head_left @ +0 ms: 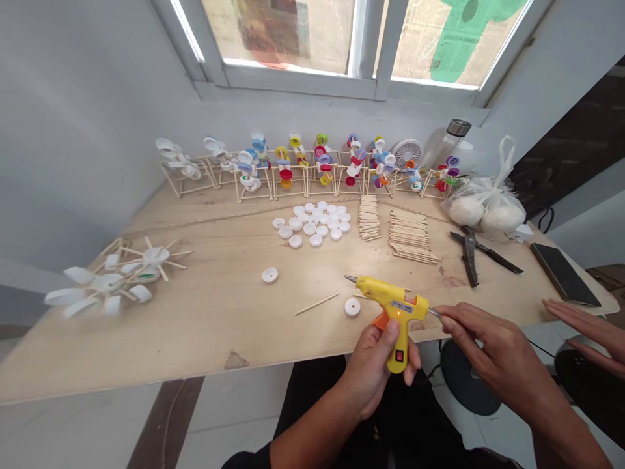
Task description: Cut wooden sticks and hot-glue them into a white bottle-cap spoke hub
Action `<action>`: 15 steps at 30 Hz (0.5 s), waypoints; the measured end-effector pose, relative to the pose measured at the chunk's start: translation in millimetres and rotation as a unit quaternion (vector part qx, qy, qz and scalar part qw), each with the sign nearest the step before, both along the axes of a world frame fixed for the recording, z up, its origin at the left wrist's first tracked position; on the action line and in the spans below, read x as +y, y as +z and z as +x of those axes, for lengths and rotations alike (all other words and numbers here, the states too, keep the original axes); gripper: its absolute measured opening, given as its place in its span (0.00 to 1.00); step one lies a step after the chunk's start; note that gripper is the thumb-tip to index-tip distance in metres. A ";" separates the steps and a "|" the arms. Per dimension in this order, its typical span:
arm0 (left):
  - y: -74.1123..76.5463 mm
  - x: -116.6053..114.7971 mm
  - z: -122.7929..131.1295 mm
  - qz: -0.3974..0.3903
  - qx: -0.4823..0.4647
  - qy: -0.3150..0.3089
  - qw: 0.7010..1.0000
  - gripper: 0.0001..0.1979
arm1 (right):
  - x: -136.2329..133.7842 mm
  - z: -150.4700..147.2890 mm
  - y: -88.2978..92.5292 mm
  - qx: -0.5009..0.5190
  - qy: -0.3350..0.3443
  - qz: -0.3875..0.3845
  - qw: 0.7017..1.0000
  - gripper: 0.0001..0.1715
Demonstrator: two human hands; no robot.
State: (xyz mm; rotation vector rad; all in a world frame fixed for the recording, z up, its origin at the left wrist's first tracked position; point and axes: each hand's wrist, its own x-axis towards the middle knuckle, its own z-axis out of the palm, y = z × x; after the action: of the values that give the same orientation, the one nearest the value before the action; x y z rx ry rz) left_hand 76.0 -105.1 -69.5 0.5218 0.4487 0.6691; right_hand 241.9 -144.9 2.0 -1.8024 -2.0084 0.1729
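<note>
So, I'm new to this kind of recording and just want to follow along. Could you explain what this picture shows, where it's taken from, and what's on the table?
This picture comes from a camera worn on a person's head, looking forward and down, so the two bare hands are the wearer's own. No machine is involved. The left hand grips a yellow hot glue gun by its handle. The right hand pinches something thin at the gun's rear, too small to identify. On the plywood table lie loose white bottle caps, stacks of wooden craft sticks and a pair of snips. Along the wall stands a row of models built from sticks and coloured caps. At far right, another person's hand shows beside a phone.
</note>
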 end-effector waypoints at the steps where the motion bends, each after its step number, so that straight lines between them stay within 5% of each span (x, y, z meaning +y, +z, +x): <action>1: 1.5 0.6 0.2 0.004 -0.003 0.005 1.000 0.24 | -1.8 -1.7 1.9 -0.009 -0.019 0.029 0.999 0.14; 6: 5.4 0.2 3.9 0.001 -0.008 0.027 1.000 0.22 | -25.6 -20.5 11.4 0.039 -0.114 0.198 0.973 0.16; 11: 6.9 -4.0 9.0 -0.005 -0.020 0.054 0.998 0.23 | -43.6 -36.4 -11.3 0.149 -0.006 0.119 0.982 0.15; 15: 8.4 -8.3 11.0 0.018 -0.036 0.049 0.998 0.23 | -34.8 -35.9 -33.8 0.237 -0.120 0.039 0.963 0.16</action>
State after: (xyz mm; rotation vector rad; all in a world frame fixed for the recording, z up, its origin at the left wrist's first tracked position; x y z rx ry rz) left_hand 86.9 -113.4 -61.0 0.5095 0.3964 0.7897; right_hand 206.0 -179.7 -31.8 -1.7357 -1.4368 0.4010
